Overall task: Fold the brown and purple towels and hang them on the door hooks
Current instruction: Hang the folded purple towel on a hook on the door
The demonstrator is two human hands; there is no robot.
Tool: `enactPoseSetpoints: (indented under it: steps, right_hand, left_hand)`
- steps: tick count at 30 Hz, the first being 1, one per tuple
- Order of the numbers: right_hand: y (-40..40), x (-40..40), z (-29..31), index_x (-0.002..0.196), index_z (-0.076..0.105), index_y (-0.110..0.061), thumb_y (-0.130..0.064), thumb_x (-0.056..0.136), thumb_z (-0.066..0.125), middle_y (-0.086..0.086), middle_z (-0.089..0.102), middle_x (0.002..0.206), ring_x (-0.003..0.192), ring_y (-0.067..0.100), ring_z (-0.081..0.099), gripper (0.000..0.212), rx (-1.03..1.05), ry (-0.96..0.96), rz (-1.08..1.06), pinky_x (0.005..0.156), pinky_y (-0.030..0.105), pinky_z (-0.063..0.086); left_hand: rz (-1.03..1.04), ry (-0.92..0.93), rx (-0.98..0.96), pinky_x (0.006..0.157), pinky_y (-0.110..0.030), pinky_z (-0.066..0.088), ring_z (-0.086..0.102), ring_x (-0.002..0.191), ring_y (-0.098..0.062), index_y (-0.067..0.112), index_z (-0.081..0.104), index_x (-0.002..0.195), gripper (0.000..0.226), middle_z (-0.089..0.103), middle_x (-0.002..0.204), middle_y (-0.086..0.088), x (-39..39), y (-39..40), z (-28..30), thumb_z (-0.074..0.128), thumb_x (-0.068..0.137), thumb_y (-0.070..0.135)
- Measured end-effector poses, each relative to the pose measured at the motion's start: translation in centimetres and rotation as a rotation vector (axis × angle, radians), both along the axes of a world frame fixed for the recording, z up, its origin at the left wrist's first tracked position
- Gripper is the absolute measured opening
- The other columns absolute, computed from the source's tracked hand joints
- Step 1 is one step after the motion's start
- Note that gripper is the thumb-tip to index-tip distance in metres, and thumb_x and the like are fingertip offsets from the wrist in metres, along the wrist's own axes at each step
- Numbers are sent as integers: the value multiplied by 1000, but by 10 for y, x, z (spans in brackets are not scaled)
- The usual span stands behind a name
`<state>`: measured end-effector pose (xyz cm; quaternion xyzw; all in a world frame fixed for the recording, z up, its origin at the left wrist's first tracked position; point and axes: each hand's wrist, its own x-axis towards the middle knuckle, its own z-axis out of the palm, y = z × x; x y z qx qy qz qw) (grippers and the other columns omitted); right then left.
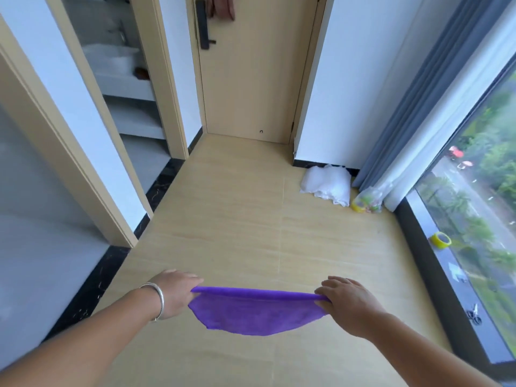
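A purple towel [255, 311] hangs folded in the air in front of me, stretched between both hands above the floor. My left hand [176, 294] pinches its left top corner, and my right hand [347, 303] pinches the right top corner. The towel's lower edge sags in a curve. Far ahead, a brown towel [223, 8] hangs high on the beige door [257, 79], its upper part cut off by the frame's top. The hooks are out of view.
A black lock handle [202, 23] is on the door's left side. White crumpled cloth [326, 184] and a clear bag [368, 201] lie on the floor by the curtain [413, 107]. Yellow tape roll [440, 240] sits on the window sill. Open doorways line the left.
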<state>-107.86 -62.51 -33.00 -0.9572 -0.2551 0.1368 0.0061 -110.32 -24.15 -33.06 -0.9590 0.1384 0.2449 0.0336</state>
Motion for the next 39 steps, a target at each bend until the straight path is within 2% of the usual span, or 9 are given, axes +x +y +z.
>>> enactPoseSetpoints:
  steps: [2, 4, 7, 10, 17, 21, 29, 33, 39]
  right_hand:
    - [5, 10, 50, 117, 60, -32, -64, 95, 14, -16, 57, 112, 124, 7, 42, 60, -19, -38, 5, 104, 23, 32]
    - [9, 20, 96, 116, 60, -32, -52, 100, 29, -16, 57, 109, 120, 7, 44, 41, -24, -101, 10, 100, 23, 34]
    - [14, 28, 159, 114, 62, -31, -49, 100, 33, -15, 57, 107, 115, 6, 46, 37, 1, -183, -2, 95, 24, 37]
    - [23, 33, 218, 110, 62, -31, -49, 101, 33, -16, 54, 101, 112, 5, 47, 36, 39, -246, -13, 90, 24, 37]
    - [38, 41, 322, 116, 62, -32, -47, 102, 31, -17, 52, 101, 111, 7, 49, 37, 49, -409, -50, 93, 25, 39]
    - [43, 46, 350, 118, 62, -31, -46, 102, 31, -13, 60, 115, 113, 8, 50, 38, 59, -449, -83, 96, 27, 40]
    - [42, 78, 357, 119, 63, -33, -46, 102, 29, -15, 60, 115, 109, 6, 51, 40, 75, -479, -117, 96, 27, 43]
    - [35, 118, 350, 120, 63, -32, -45, 102, 28, -14, 60, 117, 109, 5, 50, 41, 84, -469, -105, 96, 26, 41]
    - [25, 206, 357, 119, 61, -30, -45, 102, 29, -12, 59, 117, 115, 8, 48, 40, 84, -483, -59, 98, 28, 40]
  left_hand:
    - [23, -64, -22, 81, -27, 30, 51, 115, -20, 22, 50, 127, 33, 55, 126, 5, 7, 7, 47, 32, 102, 33]
    - [64, -116, -63, 90, -29, 39, 53, 114, -20, 25, 51, 126, 33, 56, 125, 7, 15, 16, 89, 33, 101, 36]
    - [97, -188, -97, 83, -35, 45, 57, 97, -19, 28, 55, 105, 24, 59, 104, 8, 21, 26, 148, 34, 99, 39]
    - [130, -275, -141, 69, -32, 40, 55, 81, -17, 22, 51, 86, 27, 56, 86, 7, 27, 32, 202, 33, 98, 39]
    - [161, -458, -131, 59, -30, 36, 49, 65, -14, 25, 51, 73, 33, 62, 80, 0, 41, 41, 306, 30, 96, 37]
    - [150, -517, -106, 61, -30, 35, 49, 68, -15, 24, 52, 75, 35, 59, 80, 0, 48, 44, 340, 29, 98, 37]
    - [132, -558, -34, 70, -34, 44, 57, 80, -18, 23, 57, 83, 36, 62, 87, 1, 85, 40, 359, 28, 100, 37]
    - [137, -552, -33, 66, -32, 42, 53, 74, -16, 26, 53, 77, 36, 61, 85, 2, 117, 35, 351, 28, 99, 40]
    - [161, -529, 1, 66, -32, 38, 49, 74, -16, 22, 55, 83, 35, 59, 87, 0, 182, 18, 363, 28, 101, 35]
